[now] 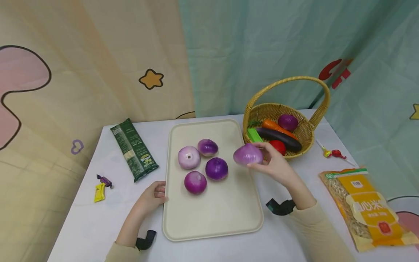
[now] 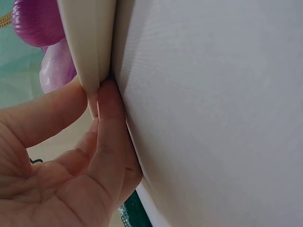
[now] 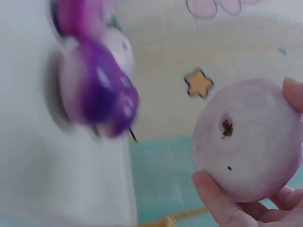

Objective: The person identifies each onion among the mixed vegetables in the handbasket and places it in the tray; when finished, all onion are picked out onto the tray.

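Observation:
A pale purple onion (image 1: 248,154) is gripped by my right hand (image 1: 276,165) over the right side of a cream tray (image 1: 212,218). The right wrist view shows its pale root end, the onion (image 3: 248,142) held between thumb and fingers. My left hand (image 1: 151,198) pinches the tray's left rim, thumb on top and fingers beneath the edge in the left wrist view. On the tray lie several onions: a pale one (image 1: 189,157), a dark oval one (image 1: 207,147), a dark round one (image 1: 216,169) and a reddish-purple one (image 1: 195,182).
A wicker basket (image 1: 309,142) with an eggplant (image 1: 278,138), carrot, tomato and another onion (image 1: 288,122) stands behind my right hand. Left of the tray lie a green packet (image 1: 134,149) and two candies (image 1: 99,192). Lollipops (image 1: 337,154) and a yellow noodle bag (image 1: 370,211) lie on the right.

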`<action>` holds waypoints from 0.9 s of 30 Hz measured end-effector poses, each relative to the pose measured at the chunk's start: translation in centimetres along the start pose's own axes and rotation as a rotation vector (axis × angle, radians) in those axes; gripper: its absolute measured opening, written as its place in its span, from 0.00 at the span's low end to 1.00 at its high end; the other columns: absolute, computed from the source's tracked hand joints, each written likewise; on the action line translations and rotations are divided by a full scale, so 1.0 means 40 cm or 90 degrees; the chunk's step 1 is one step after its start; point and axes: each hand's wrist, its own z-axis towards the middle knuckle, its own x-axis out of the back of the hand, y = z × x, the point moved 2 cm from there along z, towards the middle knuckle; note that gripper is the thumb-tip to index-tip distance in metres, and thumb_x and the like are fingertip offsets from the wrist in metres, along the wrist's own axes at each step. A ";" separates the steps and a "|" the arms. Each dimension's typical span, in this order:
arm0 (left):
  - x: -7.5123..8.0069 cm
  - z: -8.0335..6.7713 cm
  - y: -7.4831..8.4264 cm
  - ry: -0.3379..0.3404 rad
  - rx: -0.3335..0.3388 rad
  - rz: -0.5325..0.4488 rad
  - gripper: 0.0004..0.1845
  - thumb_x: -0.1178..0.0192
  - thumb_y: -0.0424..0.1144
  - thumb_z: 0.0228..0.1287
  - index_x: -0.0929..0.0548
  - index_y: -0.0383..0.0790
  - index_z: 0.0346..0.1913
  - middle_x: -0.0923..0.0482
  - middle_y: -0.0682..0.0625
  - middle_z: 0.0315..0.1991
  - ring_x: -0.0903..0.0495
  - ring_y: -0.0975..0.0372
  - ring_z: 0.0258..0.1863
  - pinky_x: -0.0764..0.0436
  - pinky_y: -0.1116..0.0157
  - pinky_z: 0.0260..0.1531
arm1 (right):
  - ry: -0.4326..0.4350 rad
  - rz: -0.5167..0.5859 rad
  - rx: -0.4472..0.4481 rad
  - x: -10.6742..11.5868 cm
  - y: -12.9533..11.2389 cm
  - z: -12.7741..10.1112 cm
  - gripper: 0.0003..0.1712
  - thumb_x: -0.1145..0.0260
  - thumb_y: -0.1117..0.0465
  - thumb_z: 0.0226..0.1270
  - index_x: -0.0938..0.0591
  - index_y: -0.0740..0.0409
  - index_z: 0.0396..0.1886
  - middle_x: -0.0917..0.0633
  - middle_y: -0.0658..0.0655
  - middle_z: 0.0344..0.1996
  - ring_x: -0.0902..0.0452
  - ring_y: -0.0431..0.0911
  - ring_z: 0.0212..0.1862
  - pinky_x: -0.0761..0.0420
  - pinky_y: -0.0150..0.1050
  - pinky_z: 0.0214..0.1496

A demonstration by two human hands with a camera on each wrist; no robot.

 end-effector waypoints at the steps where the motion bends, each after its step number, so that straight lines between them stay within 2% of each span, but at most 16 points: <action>1: 0.001 0.001 -0.001 0.002 -0.007 0.004 0.29 0.37 0.26 0.60 0.32 0.24 0.64 0.24 0.36 0.46 0.21 0.53 0.44 0.17 0.59 0.44 | -0.020 0.009 0.009 -0.025 0.009 -0.008 0.40 0.27 0.64 0.58 0.36 0.64 0.67 0.32 0.66 0.66 0.33 0.62 0.67 0.23 0.52 0.64; 4: 0.002 0.002 -0.002 0.002 -0.015 0.010 0.29 0.37 0.26 0.59 0.32 0.24 0.64 0.24 0.36 0.45 0.21 0.53 0.43 0.17 0.60 0.43 | -0.088 0.036 0.021 -0.100 0.033 -0.030 0.41 0.25 0.64 0.55 0.36 0.65 0.64 0.31 0.67 0.64 0.35 0.65 0.68 0.23 0.51 0.63; 7: 0.000 0.002 0.005 -0.001 -0.006 0.004 0.29 0.38 0.26 0.60 0.32 0.25 0.64 0.24 0.35 0.47 0.21 0.52 0.45 0.17 0.59 0.45 | -0.146 0.048 0.005 -0.165 0.053 -0.050 0.42 0.23 0.62 0.53 0.36 0.63 0.63 0.32 0.66 0.63 0.36 0.64 0.69 0.24 0.52 0.65; 12: -0.003 0.001 0.021 -0.001 0.014 0.004 0.29 0.38 0.25 0.61 0.32 0.26 0.66 0.24 0.34 0.49 0.21 0.50 0.48 0.17 0.57 0.47 | -0.196 0.062 -0.003 -0.250 0.068 -0.060 0.42 0.21 0.62 0.51 0.36 0.62 0.61 0.30 0.63 0.62 0.33 0.59 0.66 0.23 0.50 0.64; 19: -0.002 0.002 0.019 0.000 0.023 0.008 0.29 0.39 0.25 0.61 0.32 0.26 0.65 0.24 0.35 0.48 0.21 0.51 0.47 0.17 0.58 0.46 | -0.208 0.000 0.023 -0.337 0.064 -0.062 0.42 0.19 0.60 0.48 0.34 0.58 0.59 0.26 0.60 0.60 0.28 0.57 0.63 0.23 0.52 0.61; 27: 0.000 -0.004 0.015 0.006 0.024 0.003 0.29 0.39 0.24 0.60 0.32 0.26 0.65 0.24 0.35 0.48 0.21 0.51 0.47 0.17 0.58 0.47 | -0.196 -0.055 0.054 -0.376 0.080 -0.053 0.40 0.20 0.64 0.45 0.32 0.53 0.57 0.23 0.55 0.62 0.32 0.52 0.69 0.33 0.54 0.72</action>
